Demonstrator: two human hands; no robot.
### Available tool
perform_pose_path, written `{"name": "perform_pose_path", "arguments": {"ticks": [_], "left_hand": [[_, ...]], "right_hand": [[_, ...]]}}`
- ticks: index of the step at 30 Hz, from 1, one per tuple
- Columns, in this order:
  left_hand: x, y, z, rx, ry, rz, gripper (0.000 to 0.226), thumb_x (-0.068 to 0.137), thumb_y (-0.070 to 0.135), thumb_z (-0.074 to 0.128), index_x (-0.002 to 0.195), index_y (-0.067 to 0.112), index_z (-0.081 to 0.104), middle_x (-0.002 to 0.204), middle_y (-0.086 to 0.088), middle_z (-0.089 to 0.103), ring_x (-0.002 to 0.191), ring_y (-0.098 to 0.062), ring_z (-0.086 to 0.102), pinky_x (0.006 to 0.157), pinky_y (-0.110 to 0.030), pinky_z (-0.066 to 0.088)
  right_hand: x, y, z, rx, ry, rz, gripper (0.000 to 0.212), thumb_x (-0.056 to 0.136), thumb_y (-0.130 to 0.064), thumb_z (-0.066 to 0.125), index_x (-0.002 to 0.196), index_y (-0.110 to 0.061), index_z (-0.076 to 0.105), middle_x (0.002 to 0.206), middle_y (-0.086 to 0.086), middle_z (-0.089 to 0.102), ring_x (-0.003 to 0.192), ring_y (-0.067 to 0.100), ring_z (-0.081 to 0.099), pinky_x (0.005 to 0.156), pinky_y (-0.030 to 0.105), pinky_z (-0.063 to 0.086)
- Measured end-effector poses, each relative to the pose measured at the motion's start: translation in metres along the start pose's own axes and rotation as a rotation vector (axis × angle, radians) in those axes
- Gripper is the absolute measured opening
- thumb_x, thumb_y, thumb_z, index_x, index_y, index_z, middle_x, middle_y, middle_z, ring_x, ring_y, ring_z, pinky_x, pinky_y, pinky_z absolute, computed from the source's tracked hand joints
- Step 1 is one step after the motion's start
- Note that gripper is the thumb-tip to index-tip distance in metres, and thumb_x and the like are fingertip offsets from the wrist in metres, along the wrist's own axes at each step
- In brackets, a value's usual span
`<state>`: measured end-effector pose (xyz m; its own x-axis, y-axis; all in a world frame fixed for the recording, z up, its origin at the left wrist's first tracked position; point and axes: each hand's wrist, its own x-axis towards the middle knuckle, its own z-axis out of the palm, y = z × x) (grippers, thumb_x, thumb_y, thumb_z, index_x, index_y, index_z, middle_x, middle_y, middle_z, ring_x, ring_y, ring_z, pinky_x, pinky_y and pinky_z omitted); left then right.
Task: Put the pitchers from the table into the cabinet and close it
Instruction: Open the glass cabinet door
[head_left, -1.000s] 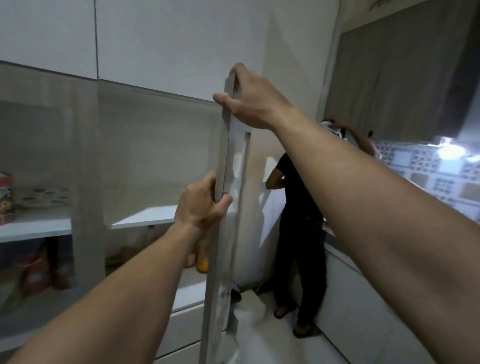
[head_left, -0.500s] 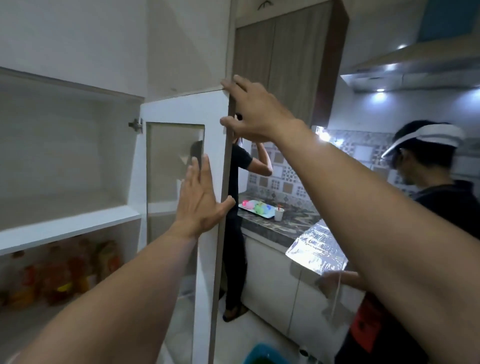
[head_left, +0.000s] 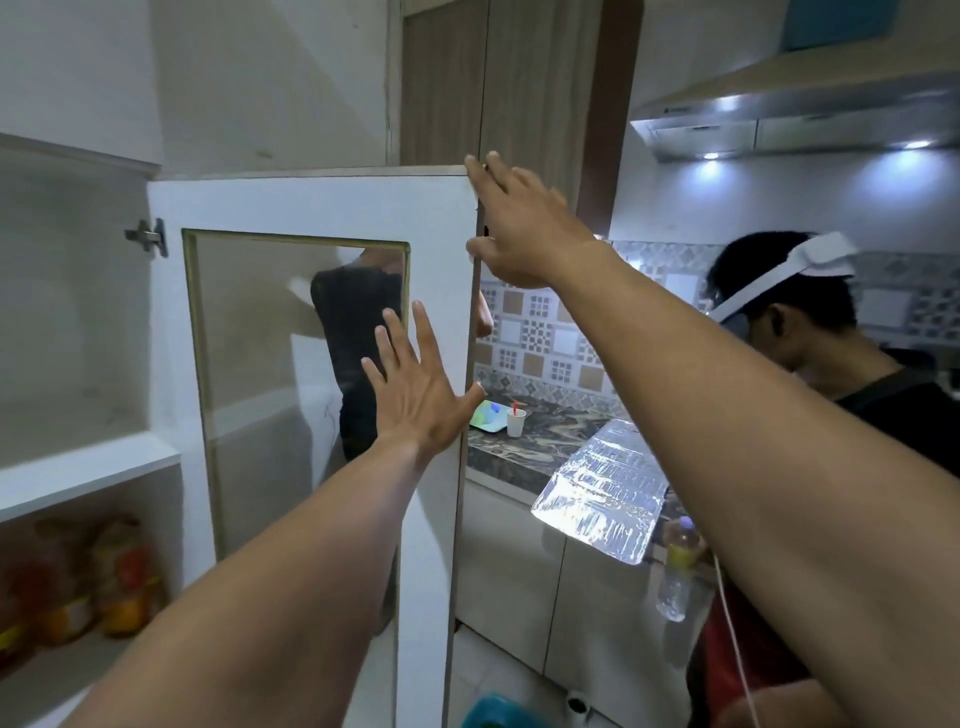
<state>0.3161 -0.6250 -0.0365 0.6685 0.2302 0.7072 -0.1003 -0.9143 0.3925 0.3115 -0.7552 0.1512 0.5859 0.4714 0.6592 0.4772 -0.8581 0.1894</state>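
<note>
The white cabinet door (head_left: 436, 218) with a glass pane stands swung wide open, its inner face toward me. My left hand (head_left: 415, 395) lies flat on the door, fingers spread over the pane's right edge. My right hand (head_left: 519, 223) is at the door's top free corner, fingers loosely curled around its edge. The cabinet (head_left: 88, 462) at the left shows a bare upper shelf; blurred orange and red bottles (head_left: 119, 577) stand on the lower shelf. No pitcher is in view.
A person with a white head strap (head_left: 810, 322) stands close at the right, holding a plastic bottle (head_left: 680, 571). Another person in black shows through the pane. A dark stone counter (head_left: 540, 441) carries a white cup, a tray and foil. A range hood (head_left: 800, 114) hangs above.
The door has swung from nearly edge-on to fully open. My left hand let go of the door's edge and now presses flat on its inner face. My view turned right.
</note>
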Motion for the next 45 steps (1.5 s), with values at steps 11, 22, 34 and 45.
{"name": "perform_pose_path", "arguments": {"ticks": [11, 22, 34, 45], "left_hand": [[0.03, 0.018, 0.042, 0.089, -0.02, -0.055, 0.121, 0.076, 0.074, 0.053, 0.146, 0.02, -0.03, 0.158, -0.019, -0.023, 0.145, -0.041, -0.016, 0.114, -0.064, 0.005], [0.037, 0.012, 0.053, 0.084, 0.032, -0.019, 0.106, 0.08, 0.082, 0.03, 0.149, 0.023, -0.025, 0.159, -0.017, -0.018, 0.146, -0.036, -0.014, 0.114, -0.062, 0.002], [0.065, -0.04, -0.01, 0.227, 0.112, 0.113, 0.07, 0.096, 0.057, 0.017, 0.155, 0.024, -0.003, 0.161, -0.017, -0.008, 0.148, -0.032, -0.009, 0.117, -0.056, 0.004], [0.027, -0.17, -0.142, 0.588, 0.112, -0.131, 0.071, 0.097, 0.05, 0.029, 0.155, 0.02, 0.002, 0.161, -0.02, -0.005, 0.147, -0.036, -0.005, 0.116, -0.057, 0.006]], "right_hand": [[0.017, 0.037, 0.039, 0.061, -0.019, 0.083, 0.087, 0.096, -0.032, 0.061, 0.159, -0.03, 0.001, 0.167, 0.011, 0.005, 0.151, 0.037, 0.013, 0.114, 0.067, 0.022], [0.024, 0.042, 0.054, 0.031, 0.059, 0.033, 0.084, 0.095, -0.027, 0.058, 0.159, -0.018, 0.005, 0.167, 0.01, 0.003, 0.152, 0.032, 0.01, 0.118, 0.06, 0.021], [0.025, -0.015, 0.047, -0.049, 0.237, -0.166, 0.07, 0.091, -0.023, 0.051, 0.155, -0.008, 0.026, 0.163, 0.018, 0.022, 0.152, 0.033, 0.01, 0.121, 0.058, 0.005], [0.038, -0.161, 0.095, 0.263, 0.101, -0.313, 0.072, 0.093, -0.023, 0.048, 0.157, -0.012, 0.016, 0.164, 0.019, 0.014, 0.152, 0.034, 0.007, 0.121, 0.056, 0.01]]}}
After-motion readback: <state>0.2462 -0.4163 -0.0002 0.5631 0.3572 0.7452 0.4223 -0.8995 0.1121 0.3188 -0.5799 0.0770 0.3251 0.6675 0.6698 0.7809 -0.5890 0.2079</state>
